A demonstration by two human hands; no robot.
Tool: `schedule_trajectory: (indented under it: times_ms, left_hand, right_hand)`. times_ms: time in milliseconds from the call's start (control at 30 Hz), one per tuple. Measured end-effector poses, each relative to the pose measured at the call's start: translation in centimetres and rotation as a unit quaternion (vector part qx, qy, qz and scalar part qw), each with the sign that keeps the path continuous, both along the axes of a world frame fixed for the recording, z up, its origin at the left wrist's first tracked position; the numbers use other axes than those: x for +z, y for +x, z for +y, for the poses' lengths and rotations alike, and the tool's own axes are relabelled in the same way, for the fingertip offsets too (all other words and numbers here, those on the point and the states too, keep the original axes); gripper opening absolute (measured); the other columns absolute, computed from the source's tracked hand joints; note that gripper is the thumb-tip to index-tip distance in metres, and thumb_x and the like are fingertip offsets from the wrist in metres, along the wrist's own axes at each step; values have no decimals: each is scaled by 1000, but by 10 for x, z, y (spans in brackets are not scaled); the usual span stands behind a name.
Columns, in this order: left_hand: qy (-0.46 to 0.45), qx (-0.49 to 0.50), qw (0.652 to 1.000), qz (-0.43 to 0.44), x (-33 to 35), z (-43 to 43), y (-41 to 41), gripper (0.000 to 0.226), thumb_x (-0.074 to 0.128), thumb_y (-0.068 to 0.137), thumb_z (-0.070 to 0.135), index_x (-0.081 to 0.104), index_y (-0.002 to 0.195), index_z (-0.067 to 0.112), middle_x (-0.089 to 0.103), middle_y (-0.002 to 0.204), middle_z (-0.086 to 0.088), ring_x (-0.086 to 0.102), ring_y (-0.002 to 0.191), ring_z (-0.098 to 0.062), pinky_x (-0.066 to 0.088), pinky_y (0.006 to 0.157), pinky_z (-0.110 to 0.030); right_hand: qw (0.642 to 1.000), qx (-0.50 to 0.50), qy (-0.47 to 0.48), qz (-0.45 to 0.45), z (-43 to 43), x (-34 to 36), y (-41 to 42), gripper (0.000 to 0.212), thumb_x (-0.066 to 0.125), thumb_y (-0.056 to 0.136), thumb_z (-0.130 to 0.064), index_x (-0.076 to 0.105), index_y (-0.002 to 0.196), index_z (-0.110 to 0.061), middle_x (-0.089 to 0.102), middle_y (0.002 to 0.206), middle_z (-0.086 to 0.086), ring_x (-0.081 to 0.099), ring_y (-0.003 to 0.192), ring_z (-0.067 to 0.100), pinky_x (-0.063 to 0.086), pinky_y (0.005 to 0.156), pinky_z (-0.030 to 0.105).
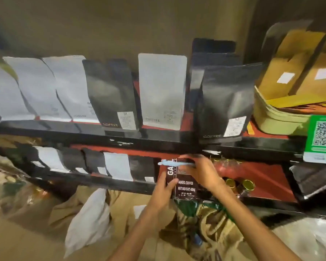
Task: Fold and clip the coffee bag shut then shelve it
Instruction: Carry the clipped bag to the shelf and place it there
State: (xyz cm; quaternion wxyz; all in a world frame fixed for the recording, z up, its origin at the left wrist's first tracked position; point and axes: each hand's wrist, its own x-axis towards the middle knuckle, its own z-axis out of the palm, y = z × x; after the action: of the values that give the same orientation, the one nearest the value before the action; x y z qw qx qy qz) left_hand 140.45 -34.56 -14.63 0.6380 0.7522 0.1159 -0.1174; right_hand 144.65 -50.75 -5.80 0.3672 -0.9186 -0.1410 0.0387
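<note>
A black coffee bag [185,187] with white lettering stands upright at the front edge of the lower shelf [105,180]. A light blue clip [174,163] lies across its folded top. My left hand [163,191] grips the bag's lower left side. My right hand [203,173] holds the bag's upper right part, fingers over the fold next to the clip.
White and black coffee bags line the upper shelf [158,137] and the left of the lower shelf. Gold-lidded jars [247,184] stand right of the bag. A box of brown envelopes [294,102] and a green QR sign [322,138] sit at right. Burlap sacks [211,223] lie below.
</note>
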Motion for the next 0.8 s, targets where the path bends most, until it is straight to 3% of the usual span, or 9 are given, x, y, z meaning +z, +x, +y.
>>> schedule_trajectory:
  times_ms: [100, 200, 233, 333, 433, 500, 600, 800]
  left_hand:
    - [54, -60, 997, -13, -6, 24, 25, 49, 56, 96, 31, 40, 140, 17, 64, 126, -10, 66, 101, -8, 57, 79, -19]
    - [187, -115, 975, -37, -7, 47, 41, 47, 59, 90, 47, 51, 129, 23, 67, 123, -1, 65, 105, -13, 56, 91, -30]
    - [273, -112, 952, -78, -7, 55, 46, 43, 63, 87, 49, 56, 121, 24, 67, 119, 2, 64, 105, -15, 56, 92, -34]
    - [487, -75, 842, -220, 4, 82, 61, 43, 80, 73, 42, 64, 109, 24, 64, 111, 0, 61, 101, -22, 52, 88, -34]
    - [543, -109, 790, -261, 5, 114, 85, 67, 88, 60, 32, 62, 120, 19, 64, 115, -11, 58, 104, -33, 49, 89, -41]
    - [538, -185, 789, -231, 0, 129, 104, 64, 85, 65, 27, 61, 124, 19, 64, 124, -13, 57, 113, -36, 47, 97, -41]
    - [507, -242, 815, -143, -11, 136, 120, 52, 70, 83, 20, 55, 132, 26, 59, 134, -8, 55, 121, -35, 46, 103, -40]
    - [466, -250, 835, -150, -20, 141, 129, 31, 58, 91, 15, 64, 120, 24, 67, 120, -9, 61, 111, -32, 50, 97, -41]
  right_hand:
    - [999, -36, 17, 8, 24, -14, 16, 37, 70, 85, -30, 67, 121, -22, 71, 114, -3, 64, 102, 9, 48, 89, 24]
    - [997, -44, 44, 35, 28, -35, 29, 37, 72, 82, -35, 69, 118, -26, 74, 109, -5, 66, 96, 4, 55, 91, 35]
    - [996, -57, 60, 41, 25, -44, 34, 36, 74, 80, -38, 71, 115, -26, 75, 106, -6, 68, 95, 4, 56, 89, 38]
    - [988, -122, 82, 47, 16, -64, 47, 38, 76, 77, -40, 72, 109, -20, 76, 103, -4, 70, 92, 9, 58, 86, 40]
    - [990, -115, 83, 24, 21, -78, 56, 36, 78, 76, -34, 72, 111, -24, 74, 103, -7, 70, 93, 8, 56, 89, 33]
    - [994, -82, 72, 11, 31, -85, 59, 36, 79, 77, -29, 72, 113, -26, 71, 102, -14, 68, 96, 4, 53, 93, 30]
    - [998, -52, 28, 0, 46, -104, 61, 35, 78, 78, -27, 71, 112, -31, 70, 107, -14, 58, 101, 5, 49, 95, 33]
    - [996, -81, 38, 8, 60, -127, 55, 35, 79, 76, -26, 71, 111, -29, 53, 89, -30, 54, 101, 13, 47, 95, 38]
